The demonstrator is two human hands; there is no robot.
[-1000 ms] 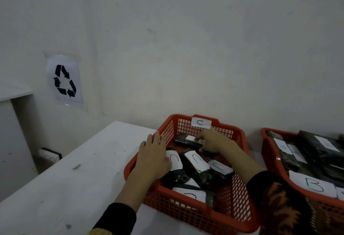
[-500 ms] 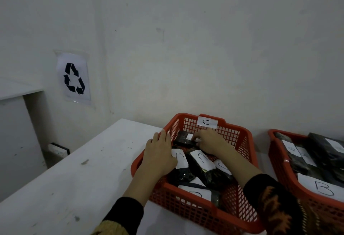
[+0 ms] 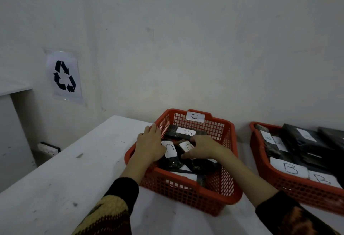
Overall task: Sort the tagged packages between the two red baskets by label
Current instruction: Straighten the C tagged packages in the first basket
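Two patterned knit sleeves at bottom edge, forearms reaching forward over a white table. Near red basket sits on the table, mesh walls, white "C" tag on its far rim. Inside it several black packages, each with a white "C" label; nearest package lies against the front wall, partly hidden. Left hand rests flat on the basket's left rim and the pile edge, fingers straight and together, gripping nothing; just beside it a C-labelled package with its label facing up. Right hand is inside the basket over the middle of the pile, fingers curled down onto a black package with a C label, thumb stretched out to the left; whether it actually pinches that package, cannot tell. Behind the hands another C-labelled package lies along the back wall. Second red basket to the right, apart from the first, cut by the frame edge, filled with black packages, two "B" labels at its near side. Behind, a white wall with a recycling-symbol sheet at left, and a wall socket low beside the table edge.
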